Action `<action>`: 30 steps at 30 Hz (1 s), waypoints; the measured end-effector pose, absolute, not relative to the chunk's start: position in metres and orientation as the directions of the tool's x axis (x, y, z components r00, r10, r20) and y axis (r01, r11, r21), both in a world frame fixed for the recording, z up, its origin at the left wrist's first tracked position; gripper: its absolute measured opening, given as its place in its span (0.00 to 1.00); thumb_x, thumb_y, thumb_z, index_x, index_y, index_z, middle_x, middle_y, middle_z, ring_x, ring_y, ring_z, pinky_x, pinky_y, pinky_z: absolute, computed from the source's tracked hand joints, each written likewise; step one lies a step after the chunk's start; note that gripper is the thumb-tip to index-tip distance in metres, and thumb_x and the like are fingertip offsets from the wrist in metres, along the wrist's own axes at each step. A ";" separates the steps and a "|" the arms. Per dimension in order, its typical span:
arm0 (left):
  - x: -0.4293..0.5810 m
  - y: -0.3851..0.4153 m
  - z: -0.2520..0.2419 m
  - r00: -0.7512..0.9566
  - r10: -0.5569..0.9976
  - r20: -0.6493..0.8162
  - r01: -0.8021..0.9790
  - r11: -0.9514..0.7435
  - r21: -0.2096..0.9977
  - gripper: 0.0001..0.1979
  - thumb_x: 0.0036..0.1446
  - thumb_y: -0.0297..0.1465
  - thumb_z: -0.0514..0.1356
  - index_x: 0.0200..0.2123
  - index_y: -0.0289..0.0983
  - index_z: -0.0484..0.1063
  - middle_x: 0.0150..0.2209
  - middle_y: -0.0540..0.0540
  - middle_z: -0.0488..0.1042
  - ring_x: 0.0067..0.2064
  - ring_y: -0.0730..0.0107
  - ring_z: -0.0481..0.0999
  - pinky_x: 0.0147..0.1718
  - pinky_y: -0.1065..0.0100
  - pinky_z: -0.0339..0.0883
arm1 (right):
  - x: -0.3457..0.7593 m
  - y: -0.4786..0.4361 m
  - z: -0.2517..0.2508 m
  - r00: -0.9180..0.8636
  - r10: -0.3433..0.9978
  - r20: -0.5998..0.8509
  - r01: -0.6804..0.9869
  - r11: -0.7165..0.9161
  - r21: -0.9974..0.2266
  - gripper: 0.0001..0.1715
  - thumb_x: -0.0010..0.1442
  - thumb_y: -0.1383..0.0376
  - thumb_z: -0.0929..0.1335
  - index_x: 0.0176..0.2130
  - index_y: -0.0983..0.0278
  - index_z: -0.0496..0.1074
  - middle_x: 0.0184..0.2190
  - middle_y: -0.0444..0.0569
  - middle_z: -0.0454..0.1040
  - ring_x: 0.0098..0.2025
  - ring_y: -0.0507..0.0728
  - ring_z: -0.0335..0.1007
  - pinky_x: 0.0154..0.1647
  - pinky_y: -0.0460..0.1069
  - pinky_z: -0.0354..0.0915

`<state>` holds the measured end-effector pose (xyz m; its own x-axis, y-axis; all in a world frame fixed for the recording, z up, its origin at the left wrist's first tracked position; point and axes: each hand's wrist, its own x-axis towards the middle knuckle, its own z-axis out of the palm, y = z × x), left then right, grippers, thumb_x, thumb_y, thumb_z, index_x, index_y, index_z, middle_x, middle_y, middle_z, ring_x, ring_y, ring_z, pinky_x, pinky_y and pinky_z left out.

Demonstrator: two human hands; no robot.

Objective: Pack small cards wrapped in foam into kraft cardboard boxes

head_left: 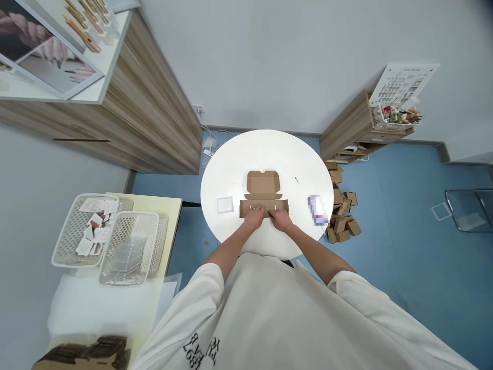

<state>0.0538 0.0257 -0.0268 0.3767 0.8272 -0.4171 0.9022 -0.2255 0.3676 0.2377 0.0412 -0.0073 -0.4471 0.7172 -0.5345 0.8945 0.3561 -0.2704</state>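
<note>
An unfolded brown cardboard box lies flat on the white round table, its lid panel with side flaps pointing away from me. On the box's near panel, left of the middle, my left hand has its fingers closed at the cardboard. My right hand is closed at the same panel just to the right, a small gap apart from the left. The fingertips are small in view, and the undersides of both hands are hidden. Left of the box is a flat whitish square packet.
A blurred purple-and-white item lies at the table's right side. Several folded brown boxes are heaped on the floor beyond. White baskets stand on a side table at left. A wooden cabinet and a small shelf unit flank the table.
</note>
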 end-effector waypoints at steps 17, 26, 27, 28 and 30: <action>0.053 0.041 -0.013 0.334 0.777 -0.534 0.918 -0.140 0.371 0.37 0.60 0.27 0.56 0.71 0.44 0.48 0.73 0.38 0.18 0.51 0.46 0.76 0.44 0.49 0.73 | 0.243 0.120 -0.007 0.008 0.920 -0.391 0.859 -0.207 -0.469 0.26 0.70 0.60 0.54 0.57 0.59 0.73 0.55 0.49 0.75 0.58 0.59 0.68 0.61 0.54 0.56; 0.050 0.035 -0.012 0.369 0.776 -0.511 0.912 -0.196 0.361 0.30 0.60 0.25 0.55 0.65 0.42 0.56 0.74 0.38 0.23 0.47 0.52 0.78 0.42 0.52 0.74 | 0.241 0.093 0.007 -0.104 0.947 -0.304 0.930 -0.015 -0.367 0.22 0.70 0.60 0.57 0.57 0.62 0.70 0.55 0.56 0.71 0.57 0.63 0.64 0.58 0.55 0.56; 0.050 0.035 -0.012 0.369 0.779 -0.508 0.911 -0.193 0.365 0.29 0.61 0.25 0.55 0.65 0.42 0.56 0.74 0.39 0.23 0.47 0.52 0.78 0.42 0.52 0.74 | 0.238 0.089 0.007 -0.178 0.923 -0.341 0.927 0.041 -0.373 0.24 0.69 0.60 0.59 0.61 0.62 0.66 0.55 0.57 0.71 0.57 0.63 0.64 0.57 0.54 0.57; 0.050 0.035 -0.012 0.367 0.782 -0.505 0.910 -0.188 0.370 0.28 0.62 0.26 0.55 0.65 0.42 0.57 0.74 0.39 0.24 0.47 0.53 0.78 0.42 0.52 0.73 | 0.235 0.085 0.007 -0.259 0.880 -0.398 0.918 0.096 -0.385 0.29 0.68 0.59 0.62 0.65 0.62 0.60 0.56 0.57 0.70 0.57 0.63 0.64 0.56 0.53 0.58; 0.050 0.035 -0.012 0.363 0.786 -0.501 0.907 -0.176 0.382 0.27 0.62 0.27 0.55 0.64 0.42 0.58 0.74 0.39 0.24 0.48 0.52 0.78 0.43 0.51 0.73 | 0.230 0.078 0.005 -0.369 0.776 -0.511 0.904 0.172 -0.392 0.45 0.64 0.57 0.67 0.71 0.64 0.47 0.59 0.59 0.68 0.59 0.64 0.63 0.54 0.52 0.59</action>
<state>0.0496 0.0350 -0.0121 0.3631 0.7855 -0.5011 0.9074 -0.1758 0.3818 0.2303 0.0784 0.0046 -0.3694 0.7761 -0.5111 0.9038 0.1723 -0.3916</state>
